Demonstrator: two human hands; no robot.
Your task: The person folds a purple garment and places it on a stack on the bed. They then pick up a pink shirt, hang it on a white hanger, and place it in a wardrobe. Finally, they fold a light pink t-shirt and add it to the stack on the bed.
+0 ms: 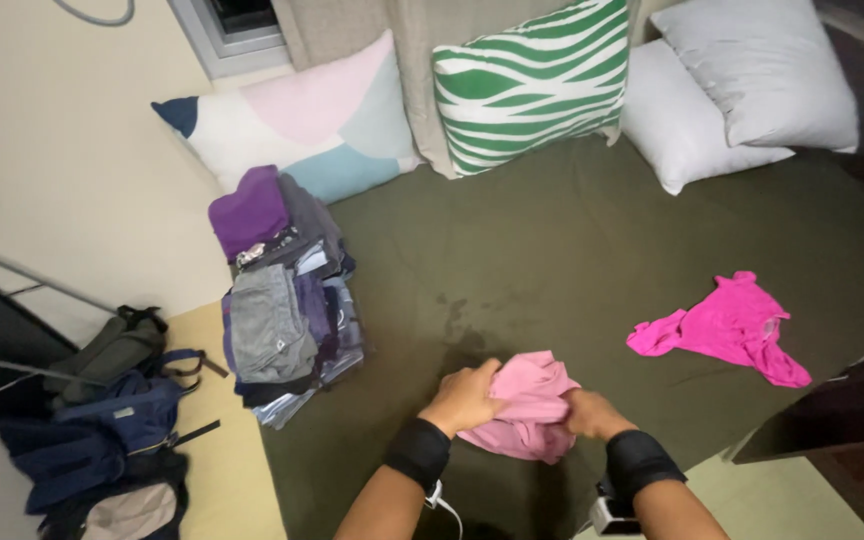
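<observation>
Hands clenched around pink garment

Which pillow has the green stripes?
The middle pillow, leaning upright at the back of the bed. The pillow to its left has pink, white and blue patches, and the two pillows on its right are plain white.

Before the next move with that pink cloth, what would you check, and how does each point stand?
1. Both hands on the light pink garment: ok; left hand and right hand grip it.
2. Garment resting on the bed: ok.
3. Garment neatly folded: not ok; bunched.
4. Bare bed surface ahead of the hands: ok.
5. Stack of folded clothes steady: cannot tell; it sits near the bed's edge.
6. Bright pink garment apart from the hands: ok; lies unfolded.
</observation>
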